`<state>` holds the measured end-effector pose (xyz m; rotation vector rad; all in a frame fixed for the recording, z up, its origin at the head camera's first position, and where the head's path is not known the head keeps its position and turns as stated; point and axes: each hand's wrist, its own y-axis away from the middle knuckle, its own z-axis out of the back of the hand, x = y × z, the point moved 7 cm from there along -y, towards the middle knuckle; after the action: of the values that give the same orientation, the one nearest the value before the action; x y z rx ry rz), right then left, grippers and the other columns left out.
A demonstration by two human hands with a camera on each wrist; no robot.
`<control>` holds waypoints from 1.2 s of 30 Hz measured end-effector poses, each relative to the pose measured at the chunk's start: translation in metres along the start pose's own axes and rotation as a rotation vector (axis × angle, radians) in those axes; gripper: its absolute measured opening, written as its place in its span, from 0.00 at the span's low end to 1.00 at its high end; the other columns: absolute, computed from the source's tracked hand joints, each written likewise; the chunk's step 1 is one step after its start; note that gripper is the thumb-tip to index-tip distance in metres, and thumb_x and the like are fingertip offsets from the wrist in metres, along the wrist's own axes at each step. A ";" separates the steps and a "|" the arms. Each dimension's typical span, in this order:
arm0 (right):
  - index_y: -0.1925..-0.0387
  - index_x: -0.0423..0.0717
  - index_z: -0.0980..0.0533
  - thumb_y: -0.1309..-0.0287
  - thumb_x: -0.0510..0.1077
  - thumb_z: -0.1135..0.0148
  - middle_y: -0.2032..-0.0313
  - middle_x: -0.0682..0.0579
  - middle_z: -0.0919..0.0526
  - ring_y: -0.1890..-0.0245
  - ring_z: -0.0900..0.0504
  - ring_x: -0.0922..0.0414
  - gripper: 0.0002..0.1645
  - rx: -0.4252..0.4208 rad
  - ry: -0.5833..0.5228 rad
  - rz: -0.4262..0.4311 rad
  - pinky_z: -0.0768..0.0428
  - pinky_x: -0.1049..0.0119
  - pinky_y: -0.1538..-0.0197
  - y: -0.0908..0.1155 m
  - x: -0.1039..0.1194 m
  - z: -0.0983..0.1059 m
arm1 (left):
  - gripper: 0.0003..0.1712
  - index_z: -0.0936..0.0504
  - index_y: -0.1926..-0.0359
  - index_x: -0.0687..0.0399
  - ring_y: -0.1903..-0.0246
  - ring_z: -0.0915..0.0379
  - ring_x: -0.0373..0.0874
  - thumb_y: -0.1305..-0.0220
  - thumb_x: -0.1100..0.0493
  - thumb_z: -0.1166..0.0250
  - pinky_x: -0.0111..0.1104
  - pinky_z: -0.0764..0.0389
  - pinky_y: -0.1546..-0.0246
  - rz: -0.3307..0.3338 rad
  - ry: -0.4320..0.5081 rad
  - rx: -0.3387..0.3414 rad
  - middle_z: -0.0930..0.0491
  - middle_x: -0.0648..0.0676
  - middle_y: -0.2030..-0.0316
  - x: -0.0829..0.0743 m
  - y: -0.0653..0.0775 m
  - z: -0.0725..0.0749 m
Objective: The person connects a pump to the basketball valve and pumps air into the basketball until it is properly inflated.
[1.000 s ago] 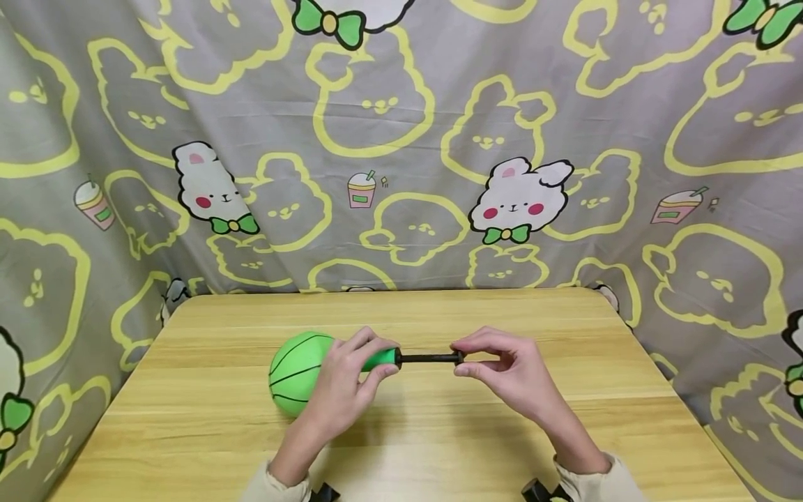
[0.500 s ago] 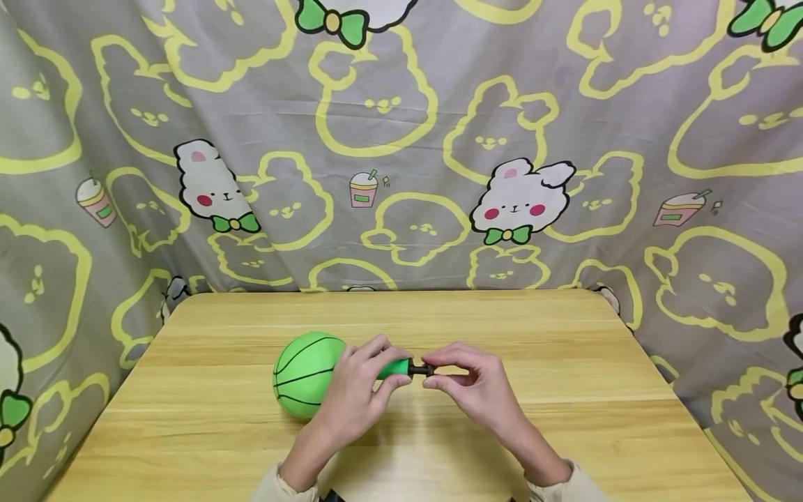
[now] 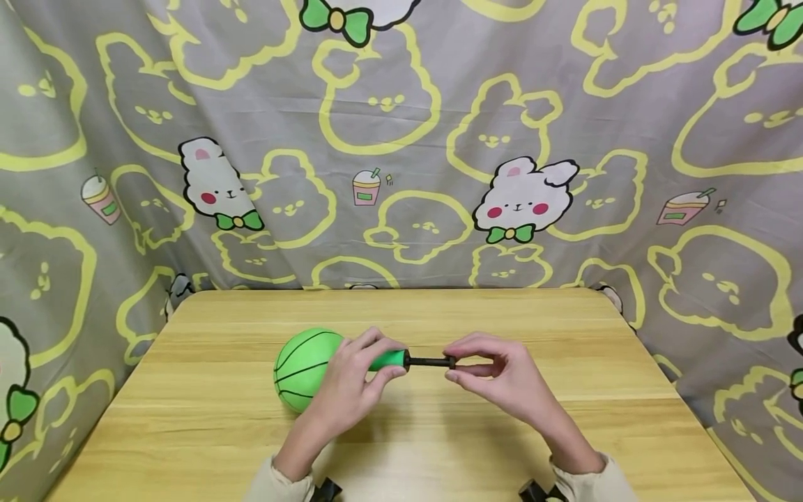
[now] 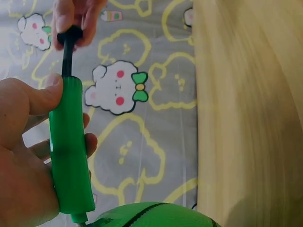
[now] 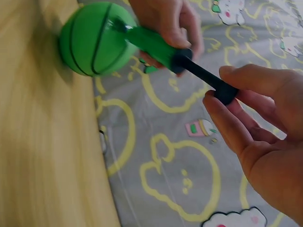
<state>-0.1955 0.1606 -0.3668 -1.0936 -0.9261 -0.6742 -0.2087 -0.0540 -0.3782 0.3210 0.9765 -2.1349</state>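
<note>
A small green ball (image 3: pixel 304 366) with black basketball lines sits on the table, left of centre. From its side runs a green hand pump (image 4: pixel 72 151), its tip at the ball's surface. My left hand (image 3: pixel 351 373) grips the pump's green barrel, thumb and fingers curled around it. Out of the barrel's end sticks a black plunger rod (image 5: pixel 202 74), drawn partway out. My right hand (image 3: pixel 502 369) pinches the black knob (image 5: pixel 225 93) at the rod's end between thumb and fingers. In the head view the left hand hides part of the barrel and the ball's right side.
The wooden table (image 3: pixel 502 314) reaches back to a grey curtain (image 3: pixel 401 167) printed with yellow outlines and white rabbits. Black wrist devices (image 3: pixel 326 489) show below both sleeves at the lower edge.
My right hand first pushed the plunger rod left, nearly into the barrel, then drew it back out to the right. The left hand has kept its grip on the barrel.
</note>
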 end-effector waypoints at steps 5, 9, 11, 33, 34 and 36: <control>0.54 0.33 0.16 0.47 0.24 0.27 0.54 0.35 0.16 0.51 0.15 0.49 0.17 0.005 0.004 -0.003 0.15 0.53 0.55 0.002 0.006 0.019 | 0.14 0.13 0.51 0.46 0.65 0.26 0.32 0.35 0.51 0.28 0.36 0.30 0.59 0.006 -0.008 -0.027 0.23 0.39 0.62 0.007 0.000 0.008; 0.55 0.31 0.16 0.48 0.23 0.28 0.55 0.36 0.16 0.51 0.15 0.51 0.17 0.006 0.005 0.002 0.15 0.53 0.55 0.002 0.011 0.030 | 0.13 0.13 0.51 0.46 0.63 0.26 0.34 0.35 0.52 0.28 0.37 0.28 0.59 0.017 -0.007 -0.038 0.22 0.38 0.61 0.011 0.000 0.013; 0.54 0.31 0.17 0.48 0.22 0.28 0.55 0.36 0.16 0.52 0.15 0.51 0.18 0.011 0.004 0.017 0.15 0.52 0.56 0.002 0.013 0.032 | 0.13 0.13 0.51 0.45 0.63 0.26 0.34 0.36 0.52 0.28 0.37 0.27 0.58 0.022 -0.001 -0.040 0.22 0.38 0.61 0.012 0.000 0.014; 0.53 0.28 0.17 0.47 0.24 0.28 0.56 0.40 0.14 0.53 0.13 0.51 0.18 -0.047 0.004 0.076 0.15 0.54 0.58 -0.001 -0.007 -0.010 | 0.13 0.13 0.53 0.49 0.66 0.27 0.32 0.36 0.52 0.28 0.34 0.33 0.62 -0.028 -0.029 -0.059 0.24 0.41 0.63 -0.011 0.001 -0.002; 0.53 0.28 0.17 0.48 0.24 0.28 0.56 0.38 0.15 0.53 0.13 0.51 0.18 -0.046 -0.002 0.076 0.15 0.54 0.58 -0.001 -0.008 -0.011 | 0.13 0.13 0.52 0.48 0.66 0.27 0.32 0.36 0.51 0.28 0.34 0.33 0.62 -0.024 -0.028 -0.050 0.24 0.41 0.63 -0.012 0.001 -0.004; 0.53 0.29 0.16 0.48 0.24 0.28 0.57 0.37 0.15 0.54 0.13 0.51 0.18 -0.044 -0.001 0.078 0.15 0.54 0.58 0.000 -0.009 -0.013 | 0.12 0.13 0.53 0.48 0.66 0.27 0.32 0.36 0.52 0.28 0.35 0.32 0.61 -0.025 -0.023 -0.039 0.24 0.41 0.63 -0.014 0.001 -0.008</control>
<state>-0.1959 0.1485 -0.3775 -1.1629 -0.8682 -0.6321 -0.1990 -0.0410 -0.3766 0.2657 1.0127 -2.1346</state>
